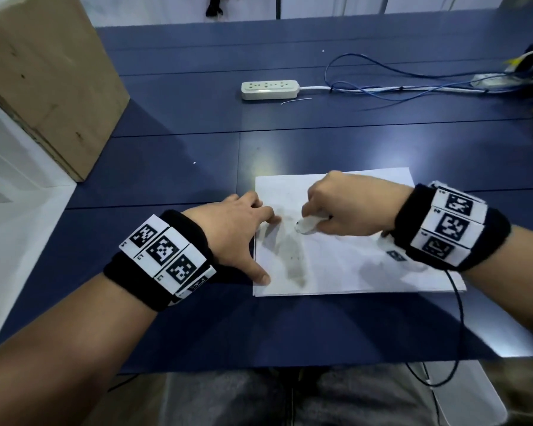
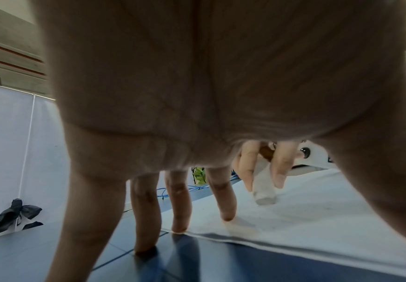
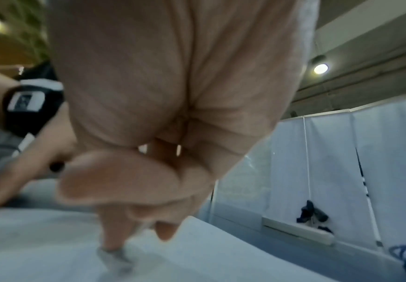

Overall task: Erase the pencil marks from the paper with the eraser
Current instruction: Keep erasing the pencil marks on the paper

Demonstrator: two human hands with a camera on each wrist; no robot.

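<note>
Dark blue desk [image 1: 173, 167] fills the view, with a cardboard box [image 1: 43, 81] at the far left, a white power strip [image 1: 270, 89] further back and blue cables [image 1: 413, 84] trailing off to the right. Right in front of the person lies the white sheet of paper [image 1: 366, 265], and the action is all on its left half. The left hand [image 1: 231, 232] is spread flat with fingers straight, tips pressing down along the paper's left edge to pin it, some fingertips on the sheet and some on the desk beside it. The right hand [image 1: 348, 204] is curled tight around a white eraser [image 1: 308, 224], pinching it between thumb and fingers, its tip down on the sheet; the left wrist view shows that eraser [image 2: 264, 188] poking out below the fingertips, at or just above the paper. A grey smudged patch [image 1: 290, 253] sits just below and left of the eraser, so this looks like mid-erase, with the job not finished. Any fine pencil lines are too faint to make out. Next up, I'd say short firm strokes down through that grey patch, with the left hand holding steady so the sheet doesn't buckle or slide.
</note>
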